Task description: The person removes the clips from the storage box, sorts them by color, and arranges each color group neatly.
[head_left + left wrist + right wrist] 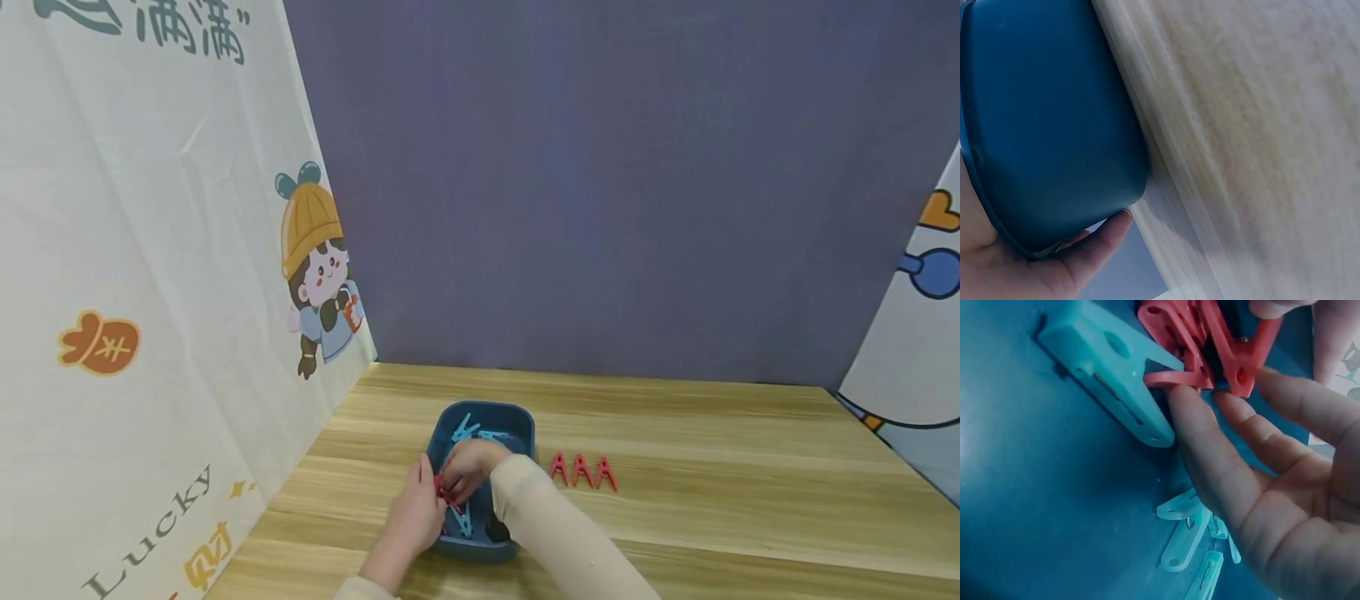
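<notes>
A dark blue plastic bin [474, 550] stands on the wooden table, holding red and light blue clothespins. My left hand [418, 510] grips its near left side; in the left wrist view one finger of this hand [1079, 265] lies along the outer wall of the bin [1054, 119]. My right hand [471, 465] reaches down inside. In the right wrist view, fingertips of the right hand [1291, 469] pinch the end of a red clothespin [1237, 353] beside other red ones. A light blue clothespin [1107, 375] lies close by, and left-hand fingers show at the top right corner.
Three red clothespins [580, 471] lie in a row on the table [712, 475], right of the bin. More light blue clothespins [465, 428] rest at the bin's far end. A white printed sheet [172, 250] borders the left, and a grey-blue panel [600, 192] the back.
</notes>
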### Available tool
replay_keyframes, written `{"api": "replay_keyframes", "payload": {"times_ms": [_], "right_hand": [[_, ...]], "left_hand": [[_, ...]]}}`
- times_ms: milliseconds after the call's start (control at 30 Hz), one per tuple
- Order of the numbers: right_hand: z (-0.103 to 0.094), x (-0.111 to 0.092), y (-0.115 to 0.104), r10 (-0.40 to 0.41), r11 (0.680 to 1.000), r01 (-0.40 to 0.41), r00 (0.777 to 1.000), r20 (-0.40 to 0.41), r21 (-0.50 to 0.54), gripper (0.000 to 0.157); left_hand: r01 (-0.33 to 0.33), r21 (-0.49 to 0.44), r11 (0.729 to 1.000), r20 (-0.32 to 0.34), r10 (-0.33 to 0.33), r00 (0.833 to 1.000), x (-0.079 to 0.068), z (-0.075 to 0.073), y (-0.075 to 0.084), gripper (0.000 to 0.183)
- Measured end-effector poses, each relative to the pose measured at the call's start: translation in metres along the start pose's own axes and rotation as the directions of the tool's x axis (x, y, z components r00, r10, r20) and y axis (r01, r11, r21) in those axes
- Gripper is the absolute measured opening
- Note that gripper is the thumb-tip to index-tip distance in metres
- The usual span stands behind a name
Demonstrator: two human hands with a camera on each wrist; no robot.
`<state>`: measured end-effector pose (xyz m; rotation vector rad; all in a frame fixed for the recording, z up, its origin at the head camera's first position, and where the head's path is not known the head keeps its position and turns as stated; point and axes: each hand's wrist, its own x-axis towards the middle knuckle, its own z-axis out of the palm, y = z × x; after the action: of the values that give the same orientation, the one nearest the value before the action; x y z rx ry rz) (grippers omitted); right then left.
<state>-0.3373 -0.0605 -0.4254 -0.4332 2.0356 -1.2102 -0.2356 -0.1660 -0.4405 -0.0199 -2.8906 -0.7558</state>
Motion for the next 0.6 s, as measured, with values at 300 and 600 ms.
{"api": "replay_keyframes", "payload": {"times_ms": [300, 600], "right_hand": [[-0.0016, 0.0014, -0.0022, -0.034, 0.999, 0.033, 0.997, 0.074, 0.014, 0.016], [-0.0056, -0.0022, -0.0007, -0.043, 0.999, 0.041, 0.997, 0.059, 0.020, 0.019]], "left_hand": [[0.029, -0.023, 0.999, 0.037, -0.028, 0.999, 0.0010, -0.0013, 0.0013, 0.065], [0.034, -0.007, 0.999, 0.023, -0.034, 0.999, 0.0000, -0.0006, 0.0027, 0.067]]}}
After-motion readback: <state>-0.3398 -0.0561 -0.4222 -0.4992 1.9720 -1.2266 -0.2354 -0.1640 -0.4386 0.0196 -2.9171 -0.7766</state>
